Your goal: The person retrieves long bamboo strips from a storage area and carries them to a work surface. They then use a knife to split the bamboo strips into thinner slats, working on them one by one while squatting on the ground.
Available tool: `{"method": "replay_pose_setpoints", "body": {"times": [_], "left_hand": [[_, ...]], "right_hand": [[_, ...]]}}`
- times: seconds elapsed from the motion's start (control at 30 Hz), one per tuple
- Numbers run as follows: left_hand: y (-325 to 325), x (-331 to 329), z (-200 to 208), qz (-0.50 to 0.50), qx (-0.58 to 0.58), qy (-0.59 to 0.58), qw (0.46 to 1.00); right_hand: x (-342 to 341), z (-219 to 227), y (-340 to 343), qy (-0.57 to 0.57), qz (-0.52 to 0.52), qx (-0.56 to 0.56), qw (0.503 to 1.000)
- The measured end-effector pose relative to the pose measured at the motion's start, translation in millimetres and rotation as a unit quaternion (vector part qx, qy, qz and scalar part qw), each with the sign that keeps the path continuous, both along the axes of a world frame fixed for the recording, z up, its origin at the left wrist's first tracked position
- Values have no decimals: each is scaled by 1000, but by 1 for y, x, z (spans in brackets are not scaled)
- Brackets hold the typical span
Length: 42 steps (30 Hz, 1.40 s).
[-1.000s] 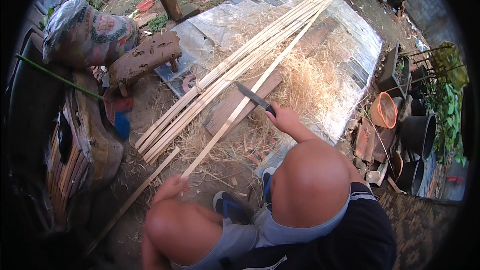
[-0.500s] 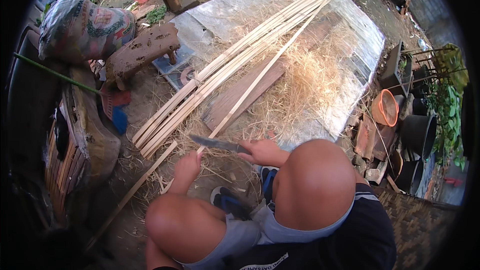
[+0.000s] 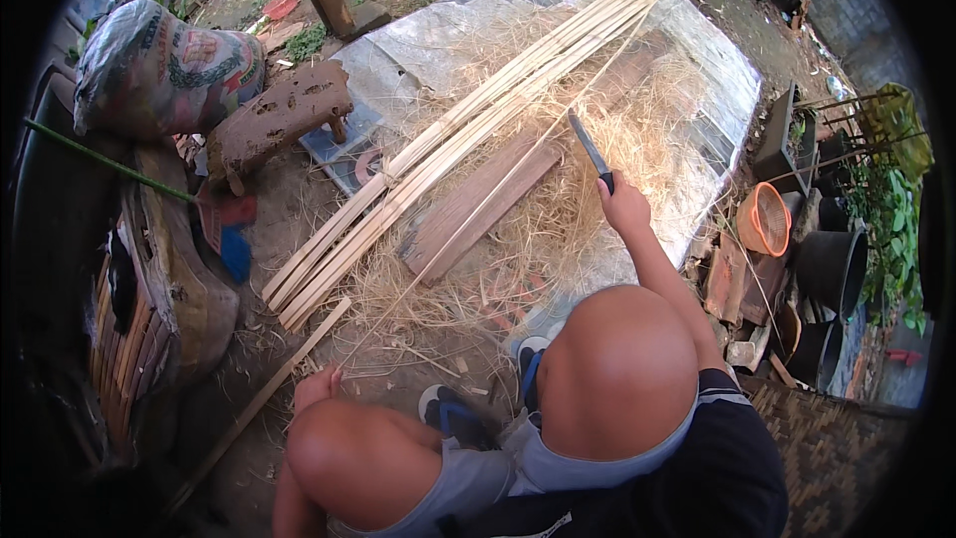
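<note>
My left hand (image 3: pixel 317 386), beside my left knee, is closed on the near end of a thin, pale bamboo strip (image 3: pixel 508 179). The strip slants up to the far right, passing over a brown wooden plank (image 3: pixel 478 201). Out over the shavings, my right hand (image 3: pixel 625 205) grips a knife (image 3: pixel 590 147) by its dark handle, blade pointing away and to the left. The blade appears to be just right of the strip; whether they touch I cannot tell. Alongside lies a bundle of long bamboo strips (image 3: pixel 418 164).
Curly shavings (image 3: pixel 632 144) cover much of a pale sheet (image 3: pixel 722 70). A loose strip (image 3: pixel 269 394) lies at my left. Further left are a low brown stool (image 3: pixel 274 120) and a stuffed sack (image 3: pixel 159 70). An orange basket (image 3: pixel 765 219) and black pots (image 3: pixel 832 264) stand on the right.
My left hand has drawn back toward my left knee with the strip's end. My right hand has swung the knife forward and right, away from my left hand. The strip now looks narrower.
</note>
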<state>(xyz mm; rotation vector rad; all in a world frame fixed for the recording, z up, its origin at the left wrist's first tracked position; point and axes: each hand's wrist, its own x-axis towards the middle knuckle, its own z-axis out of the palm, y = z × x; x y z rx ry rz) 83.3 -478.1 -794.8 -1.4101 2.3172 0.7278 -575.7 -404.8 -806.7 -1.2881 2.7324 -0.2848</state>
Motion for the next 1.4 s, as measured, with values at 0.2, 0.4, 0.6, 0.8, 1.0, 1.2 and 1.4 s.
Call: {"method": "replay_pose_setpoints", "body": {"times": [0.2, 0.4, 0.6, 0.8, 1.0, 1.2, 1.4], "left_hand": [[-1, -44, -20, 68, 22, 71, 995], [27, -11, 6, 132, 35, 87, 987], [10, 9, 35, 314, 296, 173, 885], [-8, -20, -2, 299, 413, 247, 824], [-28, -9, 0, 317, 441, 219, 810], [-17, -48, -25, 159, 212, 259, 929], [-13, -102, 26, 141, 84, 212, 963]], "right_hand": [[165, 14, 4, -189, 268, 81, 941], [120, -5, -4, -133, 197, 68, 969], [40, -12, -23, -93, 49, 22, 994], [184, -5, 41, -77, 396, 18, 915], [99, -19, 3, -118, 139, 54, 982], [124, -19, 12, -99, 291, 24, 951], [131, -21, 0, -155, 226, 24, 962]]}}
